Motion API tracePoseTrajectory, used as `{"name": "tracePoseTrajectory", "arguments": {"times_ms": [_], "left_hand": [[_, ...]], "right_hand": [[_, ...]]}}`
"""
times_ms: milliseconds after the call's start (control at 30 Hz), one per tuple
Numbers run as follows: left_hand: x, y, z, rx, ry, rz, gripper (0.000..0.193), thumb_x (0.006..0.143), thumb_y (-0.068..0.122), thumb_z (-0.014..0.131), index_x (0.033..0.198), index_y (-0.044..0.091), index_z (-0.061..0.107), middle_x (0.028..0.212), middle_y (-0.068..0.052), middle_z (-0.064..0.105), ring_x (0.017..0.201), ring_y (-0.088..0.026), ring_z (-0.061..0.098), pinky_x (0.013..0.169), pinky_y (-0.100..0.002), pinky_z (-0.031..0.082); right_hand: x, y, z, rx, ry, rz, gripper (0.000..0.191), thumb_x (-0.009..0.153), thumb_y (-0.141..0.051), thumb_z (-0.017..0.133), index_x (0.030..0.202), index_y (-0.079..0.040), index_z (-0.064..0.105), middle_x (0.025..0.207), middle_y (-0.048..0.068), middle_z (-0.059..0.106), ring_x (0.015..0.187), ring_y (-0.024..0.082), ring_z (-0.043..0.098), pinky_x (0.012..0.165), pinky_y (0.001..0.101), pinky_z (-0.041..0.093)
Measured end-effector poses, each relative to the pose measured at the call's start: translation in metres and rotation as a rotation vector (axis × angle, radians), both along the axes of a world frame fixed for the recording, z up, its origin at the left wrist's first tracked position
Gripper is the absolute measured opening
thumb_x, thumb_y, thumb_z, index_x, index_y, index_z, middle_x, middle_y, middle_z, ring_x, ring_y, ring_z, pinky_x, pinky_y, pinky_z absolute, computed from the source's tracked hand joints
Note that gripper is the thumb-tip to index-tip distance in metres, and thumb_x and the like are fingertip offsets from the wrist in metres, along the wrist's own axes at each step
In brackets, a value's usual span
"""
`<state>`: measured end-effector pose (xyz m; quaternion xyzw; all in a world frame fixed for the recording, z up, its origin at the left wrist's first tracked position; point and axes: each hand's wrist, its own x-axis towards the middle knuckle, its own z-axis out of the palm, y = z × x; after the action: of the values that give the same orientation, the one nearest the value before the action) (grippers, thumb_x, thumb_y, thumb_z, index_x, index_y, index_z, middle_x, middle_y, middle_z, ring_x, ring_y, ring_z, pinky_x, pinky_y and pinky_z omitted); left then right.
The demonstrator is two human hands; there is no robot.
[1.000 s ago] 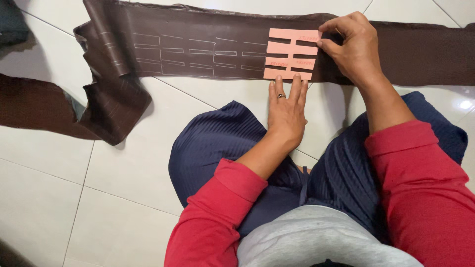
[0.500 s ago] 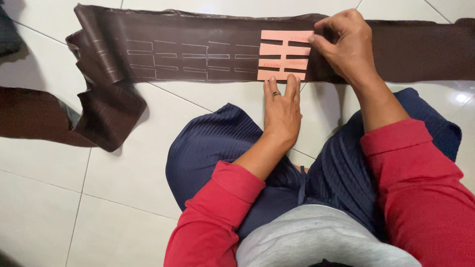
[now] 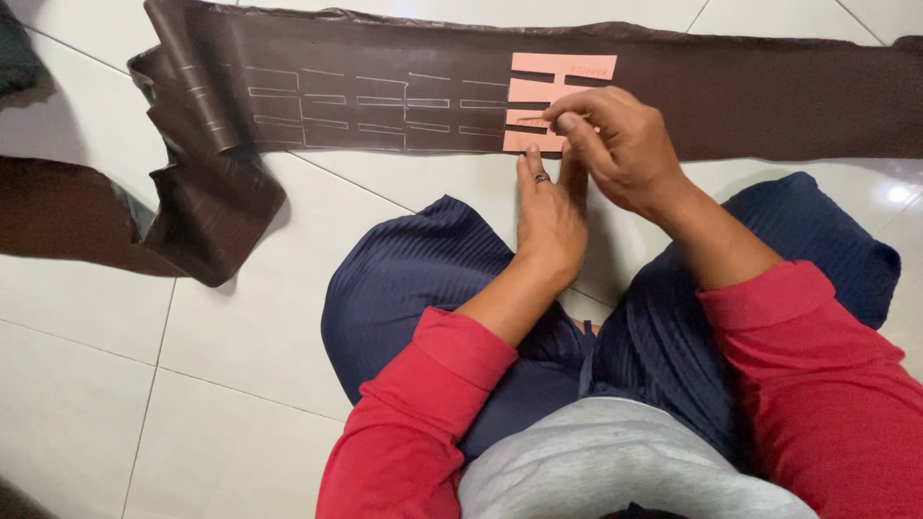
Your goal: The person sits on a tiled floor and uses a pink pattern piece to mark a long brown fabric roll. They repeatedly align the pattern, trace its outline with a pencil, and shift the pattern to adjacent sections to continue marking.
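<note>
Several pale outlines already traced in rows along a long brown leather strip [image 3: 385, 86] spread across the white tiled floor [image 3: 192, 384]; bare leather to the right yet unmarked. Pink card template [image 3: 553, 82] with cut slots laid flat on the strip, just right of the finished rows. Left hand [image 3: 548, 207] pressed flat, fingers open, against the template's lower edge. Right hand [image 3: 625, 149] with fingers pinched on a thin marking tool [image 3: 540, 118], tip at a slot. No labels or packages visible.
</note>
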<state>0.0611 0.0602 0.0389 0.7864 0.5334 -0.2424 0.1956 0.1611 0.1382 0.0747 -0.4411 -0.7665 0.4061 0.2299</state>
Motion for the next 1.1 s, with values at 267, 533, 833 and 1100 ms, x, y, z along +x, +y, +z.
{"name": "tracePoseTrajectory", "arguments": {"times_ms": [267,533,833,1100], "left_hand": [[0.003,0.001,-0.009,-0.033,0.018,-0.062,0.066,0.092,0.034,0.055,0.150,0.004,0.046,0.152,-0.015,0.048,0.141,-0.036,0.039,0.114,-0.056,0.016],[0.002,0.003,-0.007,-0.060,-0.012,-0.060,0.054,0.096,0.029,0.055,0.145,0.005,0.057,0.145,-0.015,0.058,0.142,-0.037,0.041,0.114,-0.056,0.021],[0.001,0.005,-0.001,-0.082,0.008,-0.059,0.064,0.094,0.035,0.055,0.151,0.006,0.044,0.159,-0.016,0.038,0.148,-0.047,0.023,0.116,-0.058,0.015],[-0.002,0.007,0.003,-0.068,0.000,-0.065,0.067,0.098,0.034,0.048,0.157,0.005,0.032,0.164,-0.016,0.028,0.148,-0.047,0.025,0.116,-0.059,0.017]], "right_hand": [[-0.021,-0.006,-0.004,0.041,-0.112,0.089,0.012,0.105,-0.011,0.065,0.112,-0.004,0.072,0.094,0.011,0.071,0.086,0.028,0.065,0.078,0.0388,0.053],[-0.020,-0.005,-0.005,0.048,-0.093,0.101,0.013,0.106,-0.012,0.064,0.113,-0.004,0.071,0.098,0.011,0.071,0.090,0.028,0.066,0.081,0.0393,0.054],[-0.020,-0.001,-0.006,0.106,-0.076,0.088,0.011,0.108,-0.012,0.064,0.111,-0.003,0.069,0.101,0.013,0.071,0.094,0.030,0.067,0.085,0.0407,0.053],[-0.017,0.000,-0.005,0.086,-0.093,0.078,0.010,0.107,-0.011,0.063,0.110,-0.002,0.069,0.104,0.013,0.071,0.096,0.031,0.067,0.087,0.0408,0.053]]}}
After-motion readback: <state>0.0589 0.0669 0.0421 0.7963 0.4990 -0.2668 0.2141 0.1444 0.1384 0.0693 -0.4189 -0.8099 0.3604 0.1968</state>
